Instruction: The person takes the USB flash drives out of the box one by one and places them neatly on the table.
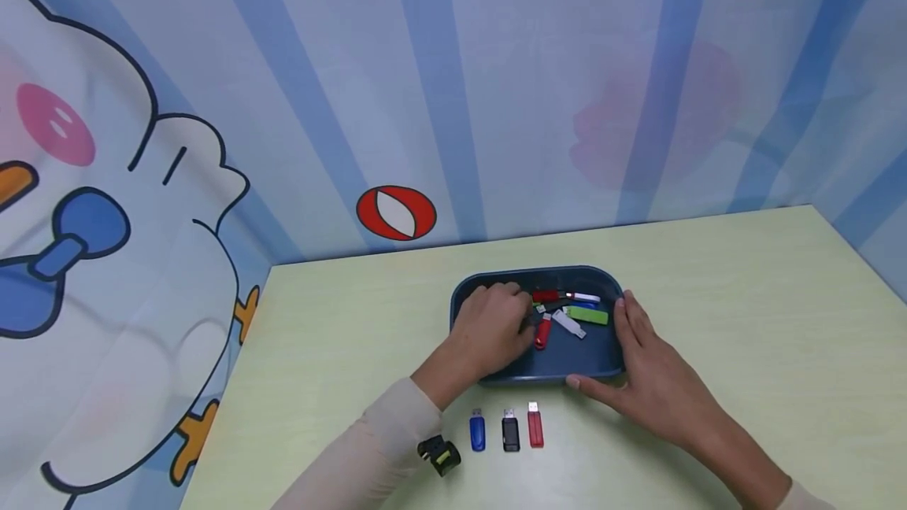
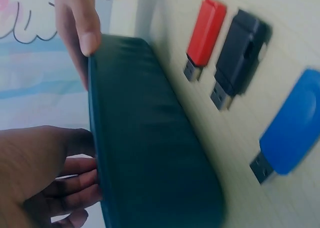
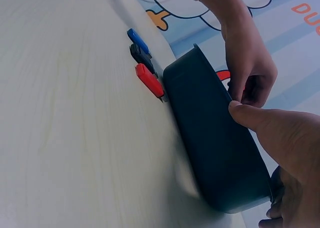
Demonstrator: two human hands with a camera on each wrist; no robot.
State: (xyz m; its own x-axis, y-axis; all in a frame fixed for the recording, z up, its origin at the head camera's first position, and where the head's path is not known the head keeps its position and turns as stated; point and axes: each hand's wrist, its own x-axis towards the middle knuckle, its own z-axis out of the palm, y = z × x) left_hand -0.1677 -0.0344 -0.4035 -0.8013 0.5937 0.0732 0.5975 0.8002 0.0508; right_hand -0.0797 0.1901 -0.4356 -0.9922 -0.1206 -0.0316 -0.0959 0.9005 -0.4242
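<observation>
Only head view shows green stick (image 1: 587,315) inside tray's (image 1: 591,351) right half. Left hand (image 1: 494,329) dips in, grip hidden, cannot tell. Right hand (image 1: 655,376) spread wide round near right corner. Blue stick (image 1: 478,433), black stick (image 1: 511,433), red stick (image 1: 534,429) off near rim. Desk (image 1: 765,305) stretches right to its edge.

My head feed arrives bright and evenly lit, with soft shadow on the counter (image 1: 354,321) below the right hand (image 1: 662,384). Both wrist feeds reach me dimmer and bluish (the left blurs the USB sticks (image 2: 242,52) slightly); dark shadow hugs the tray (image 3: 215,128) in the right.
</observation>
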